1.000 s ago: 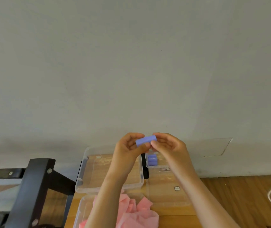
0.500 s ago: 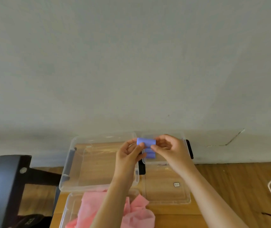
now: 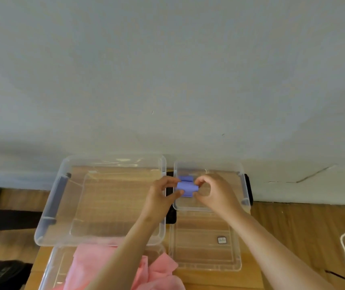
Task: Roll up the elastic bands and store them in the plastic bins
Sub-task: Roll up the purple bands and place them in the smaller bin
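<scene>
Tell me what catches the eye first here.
A purple roll stands out, pinched at its ends by the left hand and the right hand over the small bin by the wall. More purple rolls lie in that bin. A pink heap lies at the near edge, just below the large bin.
</scene>
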A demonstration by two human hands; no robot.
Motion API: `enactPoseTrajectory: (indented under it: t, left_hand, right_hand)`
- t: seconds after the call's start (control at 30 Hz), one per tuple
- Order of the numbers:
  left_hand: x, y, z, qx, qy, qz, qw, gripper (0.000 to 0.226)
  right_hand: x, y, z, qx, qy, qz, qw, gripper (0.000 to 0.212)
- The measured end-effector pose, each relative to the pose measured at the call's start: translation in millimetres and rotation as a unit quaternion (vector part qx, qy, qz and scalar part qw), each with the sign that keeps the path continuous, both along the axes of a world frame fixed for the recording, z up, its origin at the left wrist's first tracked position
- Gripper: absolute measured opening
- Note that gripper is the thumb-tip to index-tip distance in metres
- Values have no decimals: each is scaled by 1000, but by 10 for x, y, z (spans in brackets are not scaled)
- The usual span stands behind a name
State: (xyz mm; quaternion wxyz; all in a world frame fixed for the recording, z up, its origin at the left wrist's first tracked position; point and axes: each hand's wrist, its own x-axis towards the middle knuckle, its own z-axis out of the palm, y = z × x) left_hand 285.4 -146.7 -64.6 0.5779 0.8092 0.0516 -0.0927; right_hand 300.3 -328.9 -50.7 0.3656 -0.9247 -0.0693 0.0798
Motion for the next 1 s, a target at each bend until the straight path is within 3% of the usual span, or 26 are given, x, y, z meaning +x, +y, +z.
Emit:
enactPoseTrajectory:
  t: [0.1,0.23,0.3,0.53,1.0]
  left_hand:
    - [60,22,-222,68,-36,-18,997,33]
    - [70,66,-497,207,-156,-11,966,42]
    - [53,86,-633,226,-149,19,962,53]
    - [-74,3,-795,143,-52,57,987,51]
    - [-85,-19,-890,104,-71,102,987,42]
  right_hand:
    - [88,-30,-180,-26,3,44,999,23]
    - [193,-98,-386,-71,16,88,993,19]
    - [254,-154,-502,-83,41,79,993,19]
    - [367,-144,-783,-111,197,85,971,10]
    - [548,-2,-1201,-100,342,85,930,15]
